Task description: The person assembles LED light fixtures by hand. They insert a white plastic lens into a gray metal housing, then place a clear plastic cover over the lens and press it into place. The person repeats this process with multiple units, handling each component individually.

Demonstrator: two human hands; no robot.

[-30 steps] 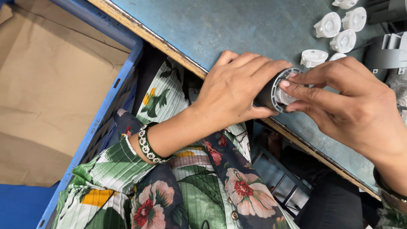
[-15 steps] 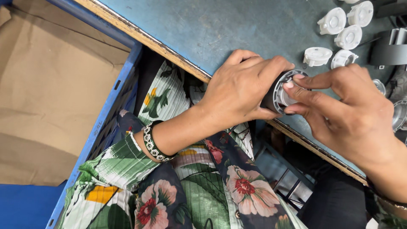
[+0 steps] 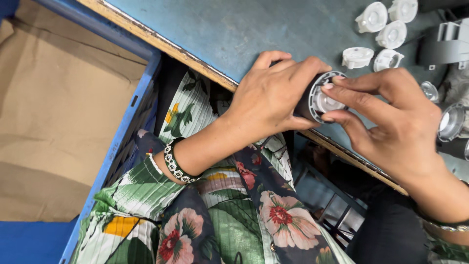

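My left hand [image 3: 273, 98] is wrapped around a dark cylindrical part [image 3: 309, 105] with a grey rim, held at the near edge of the blue-grey worktable [image 3: 234, 34]. My right hand [image 3: 391, 122] pinches a white round insert [image 3: 326, 101] with thumb and fingers, pressed into the open end of the cylinder. Most of the cylinder's body is hidden under my left fingers. A beaded bracelet sits on my left wrist.
Several white round caps [image 3: 373, 34] lie on the table at the upper right, beside a grey plastic housing [image 3: 447, 46] and more dark cylinders [image 3: 452, 122] at the right edge. A blue crate [image 3: 124, 137] lined with brown cardboard [image 3: 53, 112] stands to my left.
Both hands with the cylinder have shifted slightly up and left along the table edge. My right fingers have turned and pressed closer on the white insert.
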